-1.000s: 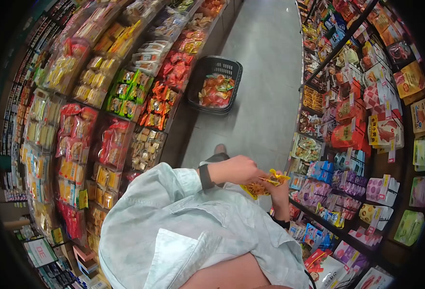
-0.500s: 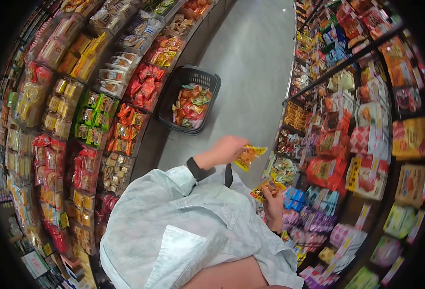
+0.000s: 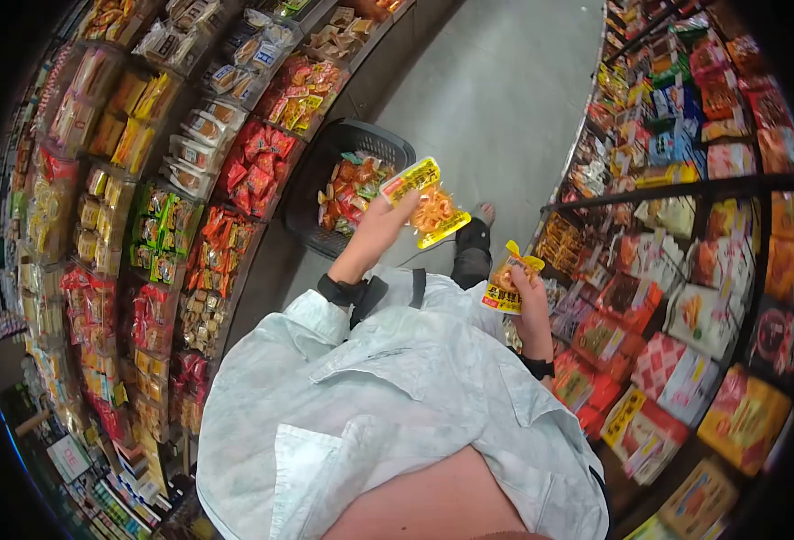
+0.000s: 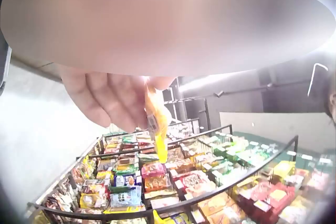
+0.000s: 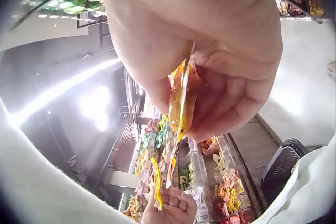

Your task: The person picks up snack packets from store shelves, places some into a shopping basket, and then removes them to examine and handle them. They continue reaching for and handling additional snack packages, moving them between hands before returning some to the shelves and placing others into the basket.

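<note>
Yellow snack packets in both hands: we're pinching one packet (image 3: 426, 205) with our left hand (image 3: 381, 225) over the basket (image 3: 361, 144), right hand (image 3: 524, 290) gripping another pack (image 3: 505, 288) near the shelf.

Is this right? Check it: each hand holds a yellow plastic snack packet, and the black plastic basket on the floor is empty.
Not quite. The black plastic basket is not empty: the head view shows it filled with red and orange packets. The rest stands: the left hand holds one yellow plastic snack packet, and the right hand another.
</note>
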